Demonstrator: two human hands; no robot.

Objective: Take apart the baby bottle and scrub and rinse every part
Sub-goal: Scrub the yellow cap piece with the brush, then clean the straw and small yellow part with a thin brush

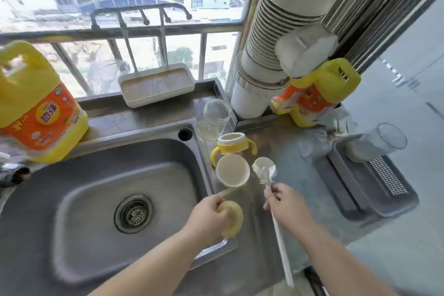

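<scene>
My left hand (211, 216) grips a yellow sponge brush (231, 218) over the sink's right rim, its pale handle (228, 192) pointing up toward the cap. My right hand (286, 206) holds a long white brush (281, 243), whose small bristle head lies against a clear round bottle part (263, 168) on the counter. The clear glass bottle body (213, 119) lies tilted by the sink's back right corner. The yellow collar with two handles (231, 144) stands in front of it. A white cap (232, 170) sits mouth-up beside the collar.
A steel sink (72, 175) with a drain strainer (133, 214) fills the left. Yellow detergent jugs stand at far left (36, 108) and back right (317, 94). A white tray (157, 85) hangs at the window; a dark drain rack (374, 185) with a clear cup (382, 142) is right.
</scene>
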